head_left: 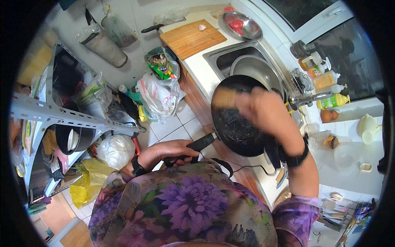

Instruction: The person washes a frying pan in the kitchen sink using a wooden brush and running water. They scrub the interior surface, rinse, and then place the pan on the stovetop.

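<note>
A black frying pan is tilted over the counter's edge beside the sink, its dark inner face toward me. My left hand is closed around its black handle. Over the pan's inside, my right hand is smeared by motion. At its fingers shows a tan, brush-like thing against the pan; it is too blurred to name exactly. Partly hidden behind the pan, a metal basin sits in the steel sink.
A wooden cutting board with a small pale piece lies beyond the sink. Near it, a steel bowl holds red items. Bottles line the windowsill by the faucet. Plastic bags and a metal shelf stand left.
</note>
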The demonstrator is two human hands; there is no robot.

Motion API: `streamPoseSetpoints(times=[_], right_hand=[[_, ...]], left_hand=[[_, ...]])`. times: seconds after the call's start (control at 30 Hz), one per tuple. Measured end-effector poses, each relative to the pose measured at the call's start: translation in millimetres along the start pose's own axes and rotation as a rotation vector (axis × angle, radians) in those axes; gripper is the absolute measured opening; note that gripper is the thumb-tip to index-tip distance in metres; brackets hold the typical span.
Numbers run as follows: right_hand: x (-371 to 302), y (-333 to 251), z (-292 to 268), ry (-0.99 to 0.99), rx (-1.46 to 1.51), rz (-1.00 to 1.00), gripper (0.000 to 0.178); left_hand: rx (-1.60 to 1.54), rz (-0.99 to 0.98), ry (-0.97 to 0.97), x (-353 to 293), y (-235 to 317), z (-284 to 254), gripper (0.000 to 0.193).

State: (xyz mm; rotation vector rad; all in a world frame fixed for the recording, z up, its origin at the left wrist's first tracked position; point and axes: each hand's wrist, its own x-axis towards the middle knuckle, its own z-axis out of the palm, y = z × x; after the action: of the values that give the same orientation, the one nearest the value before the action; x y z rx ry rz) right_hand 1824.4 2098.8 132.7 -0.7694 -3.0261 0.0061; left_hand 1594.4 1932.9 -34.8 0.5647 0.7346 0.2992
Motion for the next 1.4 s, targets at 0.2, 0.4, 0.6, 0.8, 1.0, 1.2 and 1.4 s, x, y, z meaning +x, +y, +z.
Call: streamPoseSetpoints(times=[0.2, 0.4, 0.6, 0.8, 1.0, 1.2, 1.4], right_hand=[[-18.6, 29.9, 12.8, -0.103, -0.013, 0.627, 0.025], [-50.5, -23.0, -16.7, -0.356, 0.139, -0.082, 0.03], [-13.1, 93.9, 58.8, 0.057, 0.03, 0.639, 0.031], [-132.3, 131.5, 10.7, -0.605, 0.385, 0.934, 0.034], [-71.2, 131.7, 20.5, -0.164, -0.026, 0.857, 0.032], [-41.1, 126.6, 65.0, 0.007, 0.024, 0.331, 0.039], [-99.7, 141.8, 14.7, -0.576, -0.017, 0.775, 0.037]], left_hand=[[0.019, 0.002, -0.012, 0.5, 0.9, -1.0, 0.024], [0.058, 0.012, 0.057, -3.2, 9.0, 3.5, 0.024], [0.034, -0.009, 0.064, -4.2, 6.8, 4.2, 0.025], [-0.024, 0.038, -0.02, 3.8, 2.9, -3.5, 0.026], [-0.016, 0.005, 0.016, 2.5, 9.0, 1.0, 0.025], [-0.028, 0.015, -0.007, -0.4, 11.5, 4.8, 0.025], [-0.018, 0.038, 0.05, -3.0, 12.1, 5.5, 0.025]])
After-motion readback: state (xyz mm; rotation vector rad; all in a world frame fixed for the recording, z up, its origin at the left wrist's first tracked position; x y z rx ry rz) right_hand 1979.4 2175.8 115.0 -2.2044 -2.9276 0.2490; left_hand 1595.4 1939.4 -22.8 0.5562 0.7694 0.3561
